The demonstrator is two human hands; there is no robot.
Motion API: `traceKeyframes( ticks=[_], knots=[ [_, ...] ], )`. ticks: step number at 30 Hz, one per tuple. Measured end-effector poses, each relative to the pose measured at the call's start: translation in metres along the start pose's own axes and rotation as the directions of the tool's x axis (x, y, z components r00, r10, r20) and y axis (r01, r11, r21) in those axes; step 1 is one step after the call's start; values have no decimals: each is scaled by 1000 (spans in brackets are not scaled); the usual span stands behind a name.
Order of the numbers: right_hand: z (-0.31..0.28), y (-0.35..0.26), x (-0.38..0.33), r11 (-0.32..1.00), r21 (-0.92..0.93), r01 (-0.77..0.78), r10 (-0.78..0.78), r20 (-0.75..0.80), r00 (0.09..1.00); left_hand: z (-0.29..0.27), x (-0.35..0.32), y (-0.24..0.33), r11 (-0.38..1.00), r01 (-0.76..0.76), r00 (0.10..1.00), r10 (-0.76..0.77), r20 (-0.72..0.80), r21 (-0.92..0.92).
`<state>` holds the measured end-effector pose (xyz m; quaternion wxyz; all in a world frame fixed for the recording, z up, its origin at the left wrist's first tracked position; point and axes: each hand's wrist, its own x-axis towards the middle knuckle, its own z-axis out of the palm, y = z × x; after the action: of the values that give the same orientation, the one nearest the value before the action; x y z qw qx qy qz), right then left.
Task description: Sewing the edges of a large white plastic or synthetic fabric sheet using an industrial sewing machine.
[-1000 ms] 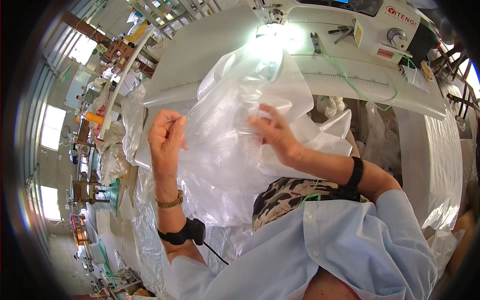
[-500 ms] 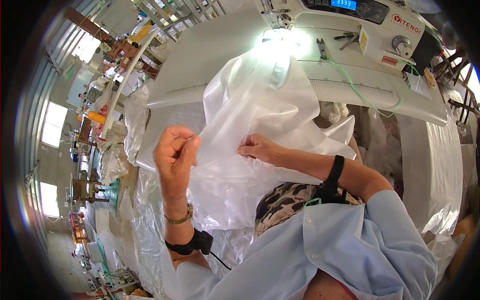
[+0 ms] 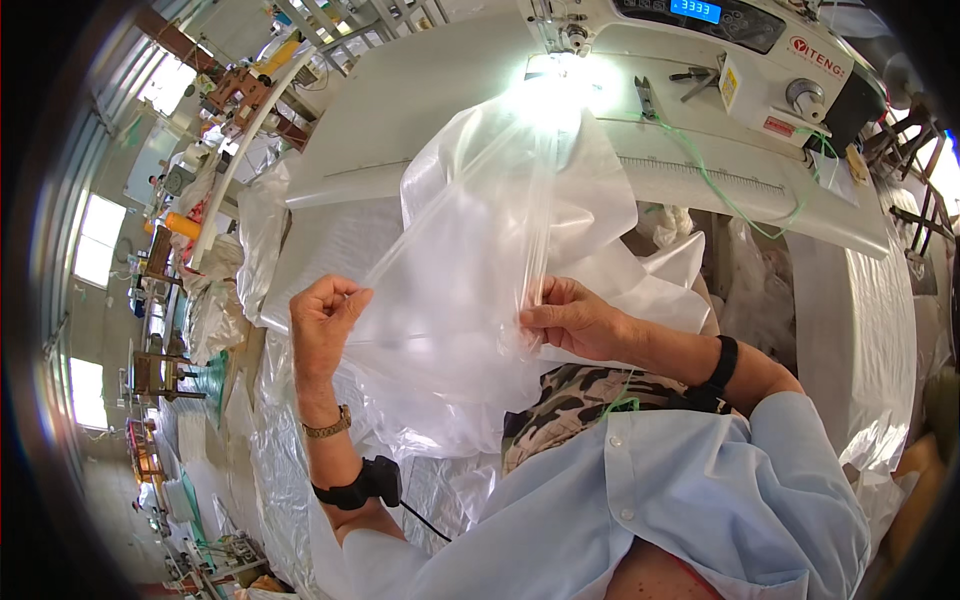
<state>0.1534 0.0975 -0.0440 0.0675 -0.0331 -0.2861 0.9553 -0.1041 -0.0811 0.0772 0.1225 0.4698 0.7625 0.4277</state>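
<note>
A large sheet of translucent white plastic fabric point(image 3: 440, 270) runs from under the lit head of a sewing machine point(image 3: 690, 60) down over my lap. My left hand point(image 3: 326, 318) pinches one edge of it, pulled taut in a narrow strip up to the machine. My right hand point(image 3: 572, 316) grips a second gathered edge, which runs almost straight up to the needle area. Between both hands the fabric is spread out. Bright lamp glare hides the needle and presser foot.
Small snips point(image 3: 645, 98) lie on the machine table point(image 3: 400, 120), beside a green thread point(image 3: 712, 180) trailing over its front edge. A printed ruler strip point(image 3: 700, 176) runs along that edge. White sheeting point(image 3: 850, 330) hangs at the right. Other machines and orange thread cones point(image 3: 182, 225) stand at the left.
My hands have moved apart: the left slightly left and down, the right to the right and a little down. The fabric edges between hands and machine now stretch into two taut strips.
</note>
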Motion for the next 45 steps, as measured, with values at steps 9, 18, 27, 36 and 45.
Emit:
traceKeyframes(
  ticks=[9, 18, 27, 36, 45],
  knots=[
    [4, 0, -7, 998, 3, -67, 67, -34, 997, 5, -2, 3, 998, 1, 998, -5, -65, -64],
    [-28, 34, 52, 792, -597, 126, -165, -11, 986, 50, -44, 88, 953, 12, 982, 46, 186, -303],
    [-46, 33, 119, -356, -676, 645, -254, 735, 629, 122, -69, 105, 965, -97, 784, 225, 578, -244],
    [-38, -22, -25, 751, -659, -47, -180, -271, 946, 152, -86, 67, 899, -435, 752, 338, 565, 41],
    [6, -1, -69, 586, -788, -187, -91, -293, 952, 142, -71, 79, 932, -355, 868, 359, 343, -74]
  ],
)
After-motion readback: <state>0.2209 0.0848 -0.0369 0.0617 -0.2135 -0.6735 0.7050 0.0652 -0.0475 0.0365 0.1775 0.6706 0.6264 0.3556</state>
